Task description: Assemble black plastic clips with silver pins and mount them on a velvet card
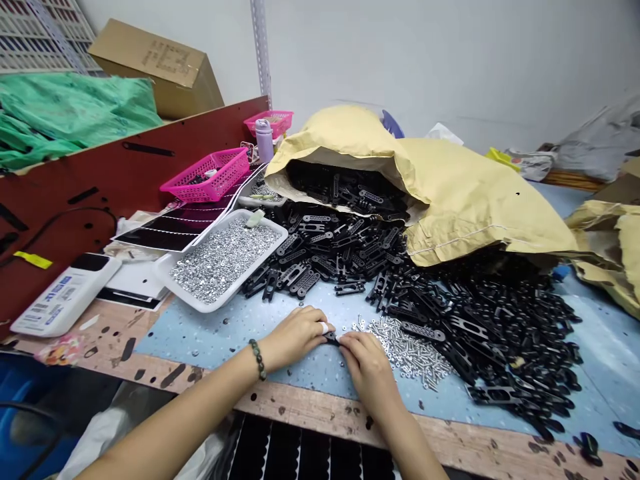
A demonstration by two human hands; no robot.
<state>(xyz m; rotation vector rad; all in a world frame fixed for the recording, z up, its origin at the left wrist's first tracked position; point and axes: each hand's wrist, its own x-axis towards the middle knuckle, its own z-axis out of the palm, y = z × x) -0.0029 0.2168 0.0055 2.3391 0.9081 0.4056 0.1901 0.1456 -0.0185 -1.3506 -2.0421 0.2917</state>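
Okay, working close to the front edge of the table right now! Pinching a small black part from one side with the left hand, a bead bracelet around the wrist and the fingers closed narrow on it. Pressing in from the other side with the right hand, its fingers also narrow and holding that same part. Keeping the piece between both hands over the blue mat, mostly hidden by the fingertips. Working just beside a spread of silver screws, with black brackets heaped beyond and spilling from a yellow paper sack. Over to the left, a white tray holding tiny silver fittings. Judging this as close two-handed work on one part, the exact action hidden, and calling next for a steady pinch, clear of the loose screws.
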